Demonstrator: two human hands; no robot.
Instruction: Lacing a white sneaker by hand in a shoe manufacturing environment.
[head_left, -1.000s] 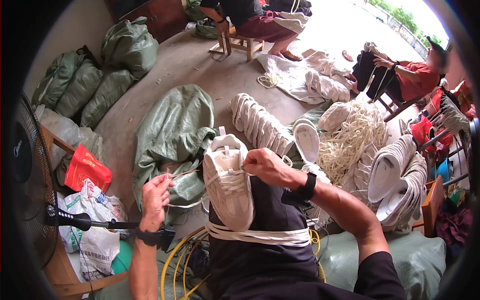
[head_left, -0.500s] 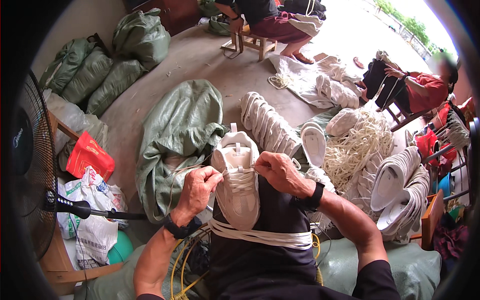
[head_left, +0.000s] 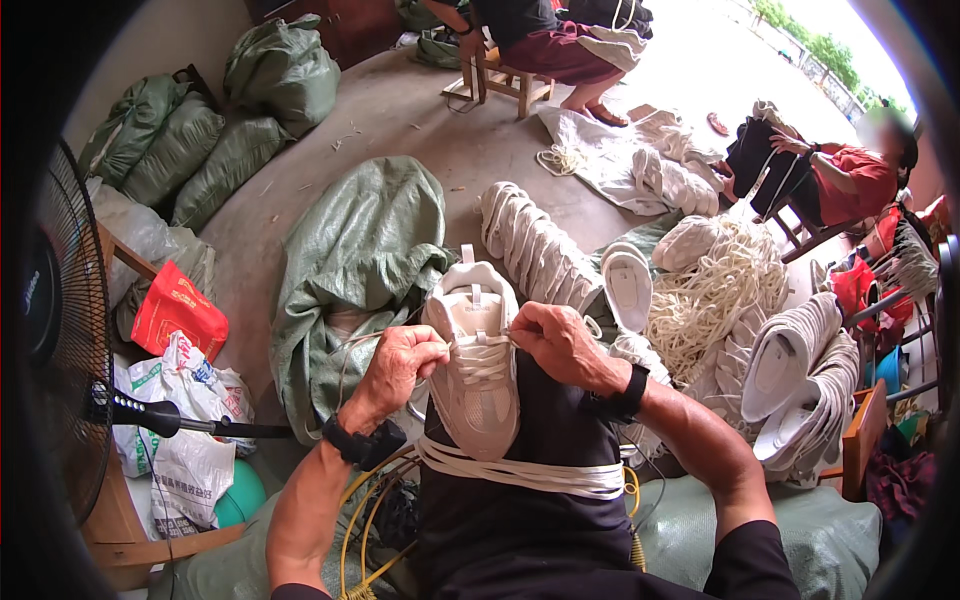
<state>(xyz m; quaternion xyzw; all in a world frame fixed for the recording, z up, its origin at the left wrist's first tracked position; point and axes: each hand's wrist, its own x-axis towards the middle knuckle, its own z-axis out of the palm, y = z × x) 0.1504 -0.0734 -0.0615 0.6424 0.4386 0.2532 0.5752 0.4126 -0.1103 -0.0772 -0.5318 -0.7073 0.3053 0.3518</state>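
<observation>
A beige-white sneaker [head_left: 490, 410] rests on my dark-trousered lap, toe toward me and heel loop away. Its white shoelace [head_left: 484, 363] crosses the upper in several rows. My left hand [head_left: 392, 370] is closed in a pinch on the lace at the left eyelet side. At the right side, my right hand [head_left: 560, 342] pinches the lace too, near the upper eyelets. Both thumbs and forefingers hide the lace ends. A band of loose white laces [head_left: 520, 477] lies across my thighs, just below the toe.
A green sack [head_left: 360, 240] stands ahead to the left; a row of sneakers [head_left: 535, 250] and a heap of laces [head_left: 715, 300] lie ahead to the right. More stacked shoes [head_left: 800, 370] are at right. A fan [head_left: 75, 330] stands at left. Two people sit farther off.
My left wrist and hand have shifted very slightly, the hand a little toward the shoe. My right hand and the sneaker stay almost in place.
</observation>
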